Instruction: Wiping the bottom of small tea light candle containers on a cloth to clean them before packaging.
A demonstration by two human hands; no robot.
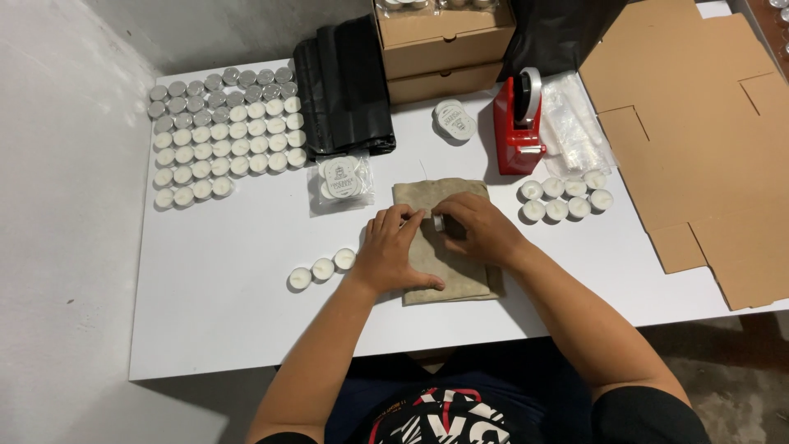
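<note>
Both hands work on the beige folded cloth (444, 247): right hand (481, 230) pinches one small metal-cupped tealight (440, 223), left hand (393, 247) half-curled steadies it; rows of white tealights (222, 136) far left lie unhandled.

White table (246, 321) carries tealights (222, 136), cloth (448, 284), tape dispenser (518, 123), cardboard (699, 148).

Three tea lights (322, 269) left of the folded cloth (444, 242), seven tea lights (565, 197) right of it. Two stacked cardboard boxes (444, 49) behind it, one red tape dispenser (518, 123), two hands.
</note>
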